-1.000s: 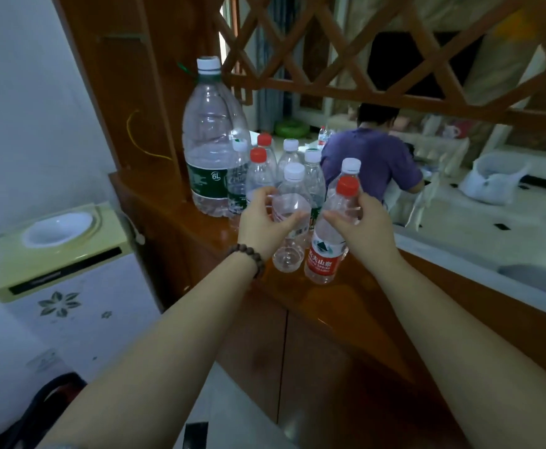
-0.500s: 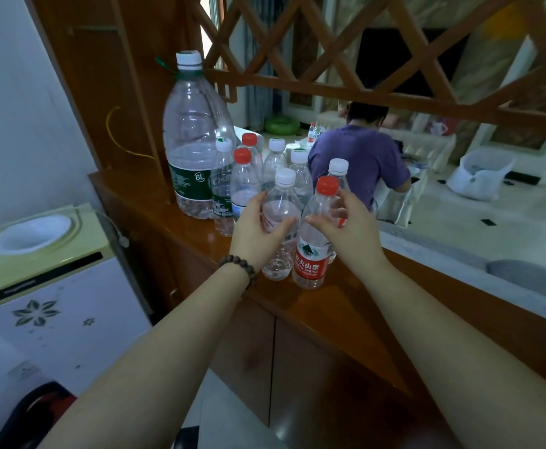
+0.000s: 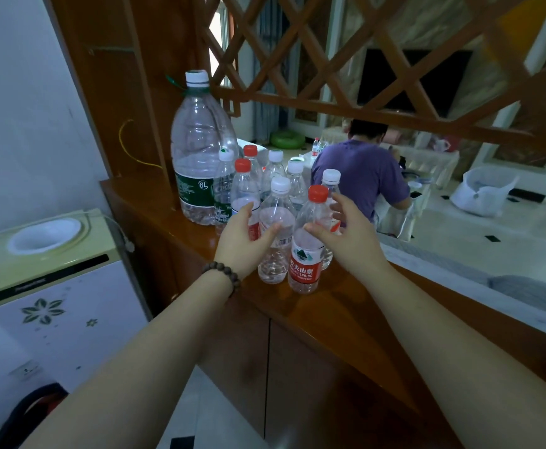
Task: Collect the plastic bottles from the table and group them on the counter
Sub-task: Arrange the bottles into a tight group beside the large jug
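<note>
Several small clear plastic bottles stand grouped on the glossy wooden counter (image 3: 333, 306) beside a large 6L bottle (image 3: 200, 150). At the front of the group are a white-capped bottle (image 3: 276, 257) and a red-capped bottle with a red label (image 3: 304, 270), both upright on the counter. My left hand (image 3: 240, 244) is just left of the white-capped bottle, its fingers apart and its thumb in front of the bottle. To the right of the red-capped bottle, my right hand (image 3: 349, 238) has its fingers spread and holds nothing.
A wooden lattice screen (image 3: 330, 59) hangs over the counter's back. A water dispenser (image 3: 48, 254) stands at the left below the counter. Beyond the counter a person in a purple shirt (image 3: 359, 170) sits at a table with more bottles (image 3: 317, 147).
Both hands were closed on the two front bottles and set them down with the group. Now the fingers have opened and the bottles stand on their own.
</note>
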A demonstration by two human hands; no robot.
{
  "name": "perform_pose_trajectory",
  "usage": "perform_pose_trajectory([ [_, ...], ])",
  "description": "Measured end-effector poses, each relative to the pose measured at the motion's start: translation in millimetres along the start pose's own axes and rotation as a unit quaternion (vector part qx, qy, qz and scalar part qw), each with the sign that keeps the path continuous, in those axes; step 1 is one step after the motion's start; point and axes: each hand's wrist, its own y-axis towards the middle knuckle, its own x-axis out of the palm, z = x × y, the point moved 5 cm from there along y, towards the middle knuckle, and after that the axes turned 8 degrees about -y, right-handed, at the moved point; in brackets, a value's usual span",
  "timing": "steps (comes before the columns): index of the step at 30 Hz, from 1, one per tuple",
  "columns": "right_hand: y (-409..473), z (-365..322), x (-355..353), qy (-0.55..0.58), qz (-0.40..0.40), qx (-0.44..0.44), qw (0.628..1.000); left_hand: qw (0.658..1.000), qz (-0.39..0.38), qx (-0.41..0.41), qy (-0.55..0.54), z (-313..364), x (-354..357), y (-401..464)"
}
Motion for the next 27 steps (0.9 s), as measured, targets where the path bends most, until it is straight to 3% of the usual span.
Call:
perform_pose_trajectory([
  [10, 25.0, -44.7, -35.9, -0.040, 0.001, -0.072, 0.997, 0.994, 0.089, 0.023, 0.063, 16.5, -64.4, -1.4],
  [14, 49.9, -69.2, -23.0, -0.046, -0.037, -0.096, 0.994, 0.991, 0.106, 0.033, 0.074, 9.7, -85.8, 16.3],
  [22, 155.7, -107.0, 35.7, -0.162, -0.121, -0.161, 0.966, 0.994, 0.073, 0.070, 0.035, -23.4, -111.6, 99.0],
  [27, 221.2, -105.1, 84.0, -0.272, -0.199, -0.168, 0.926, 0.997, 0.024, 0.076, 0.001, -40.9, -109.2, 155.2],
])
